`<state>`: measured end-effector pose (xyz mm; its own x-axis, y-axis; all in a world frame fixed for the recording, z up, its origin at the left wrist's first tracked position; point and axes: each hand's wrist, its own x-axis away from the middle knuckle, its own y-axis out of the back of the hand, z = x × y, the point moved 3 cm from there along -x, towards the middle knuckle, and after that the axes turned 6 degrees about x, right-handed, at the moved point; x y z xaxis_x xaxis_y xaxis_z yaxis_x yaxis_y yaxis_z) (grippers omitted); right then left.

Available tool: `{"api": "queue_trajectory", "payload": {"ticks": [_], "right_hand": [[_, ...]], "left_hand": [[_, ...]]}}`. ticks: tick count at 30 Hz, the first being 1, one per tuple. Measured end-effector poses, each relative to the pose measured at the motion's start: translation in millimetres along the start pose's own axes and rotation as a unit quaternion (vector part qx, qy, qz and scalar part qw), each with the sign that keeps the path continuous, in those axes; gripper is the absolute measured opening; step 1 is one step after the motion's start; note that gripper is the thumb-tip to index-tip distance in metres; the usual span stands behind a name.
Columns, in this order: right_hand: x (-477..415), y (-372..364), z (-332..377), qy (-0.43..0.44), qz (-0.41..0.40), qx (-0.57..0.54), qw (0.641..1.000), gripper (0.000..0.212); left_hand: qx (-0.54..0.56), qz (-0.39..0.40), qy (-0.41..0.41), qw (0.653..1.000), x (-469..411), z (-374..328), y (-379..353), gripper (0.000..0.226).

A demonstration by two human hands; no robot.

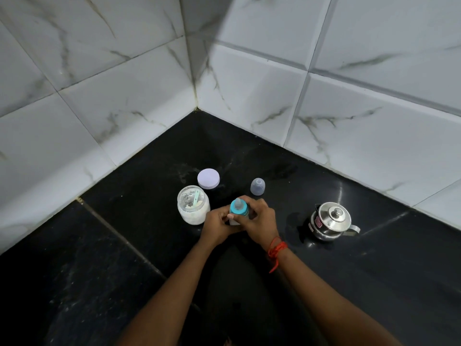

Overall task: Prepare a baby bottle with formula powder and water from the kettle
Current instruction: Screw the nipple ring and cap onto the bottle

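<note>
Two hands meet on one small baby bottle (237, 216) in the middle of a black stone counter (99, 270), which sits in a corner of white marble-look wall tiles (124, 71). At the left of the group stands a glass jar (193, 208) with white formula powder inside; it is open, and a pale green scoop (196, 198) leans inside it. Just behind the jar lies its round lilac lid (208, 178), flat on the counter. Next comes the left hand (215, 227), which is closed around the lower body of the bottle, with the thumb on the front. The bottle stands upright between both hands, touching the jar or very near to it; I cannot tell which. Its teal ring and clear teat (239, 205) are on top. The right hand (258, 222) wraps over the ring from the right side, fingers curled around it, and a red thread (275, 249) is tied on this wrist. Behind the right hand a clear bottle cap (257, 186) stands alone on the counter. Far right, well apart from the hands, a small steel kettle (330, 221) sits with its lid on and the handle pointing to the right
</note>
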<state>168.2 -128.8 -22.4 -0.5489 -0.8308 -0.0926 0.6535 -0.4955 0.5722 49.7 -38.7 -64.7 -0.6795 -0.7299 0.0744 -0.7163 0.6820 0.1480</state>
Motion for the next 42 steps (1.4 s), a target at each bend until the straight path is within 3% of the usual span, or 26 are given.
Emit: {"api": "queue_trajectory", "payload": {"ticks": [6,9,12,15,17,21,27,30,34,37,39,42], "right_hand": [[-25,24,5,0.092,0.201,-0.015,0.975,0.032],[-37,31,9,0.120,0.250,0.129,0.952,0.044],[-32,28,19,0.078,0.162,0.308,0.934,0.067],[-25,28,37,0.040,0.046,0.421,0.905,0.076],[-21,24,41,0.014,0.034,0.445,0.895,0.077],[-11,15,41,0.003,0.028,0.415,0.909,0.064],[7,3,28,0.041,-0.062,0.391,0.917,0.056],[4,6,28,0.052,-0.078,0.377,0.922,0.053],[-16,33,42,0.038,-0.087,0.270,0.958,0.049],[-29,59,70,0.123,-0.048,0.180,0.975,0.049],[-34,76,87,0.179,0.004,0.122,0.976,0.049],[-39,105,111,0.246,0.094,0.145,0.954,0.043]], "left_hand": [[0.051,0.007,-0.010,0.999,2,12,-5,0.050],[0.023,-0.007,-0.005,1.000,2,10,-8,0.054],[-0.049,-0.084,-0.012,0.995,5,5,-18,0.053],[-0.087,-0.164,0.002,0.983,12,9,-37,0.059],[-0.080,-0.213,0.007,0.974,17,8,-46,0.056],[-0.129,-0.275,-0.055,0.951,21,6,-53,0.055],[-0.154,-0.225,-0.105,0.956,18,13,-37,0.028],[-0.072,-0.163,-0.113,0.977,19,11,-28,0.036],[-0.019,-0.105,-0.094,0.990,14,-19,-14,0.053],[0.016,-0.060,-0.116,0.991,9,-62,-6,0.048],[0.068,0.011,-0.117,0.991,7,-83,-1,0.046],[0.103,0.093,-0.100,0.985,3,-101,2,0.049]]}}
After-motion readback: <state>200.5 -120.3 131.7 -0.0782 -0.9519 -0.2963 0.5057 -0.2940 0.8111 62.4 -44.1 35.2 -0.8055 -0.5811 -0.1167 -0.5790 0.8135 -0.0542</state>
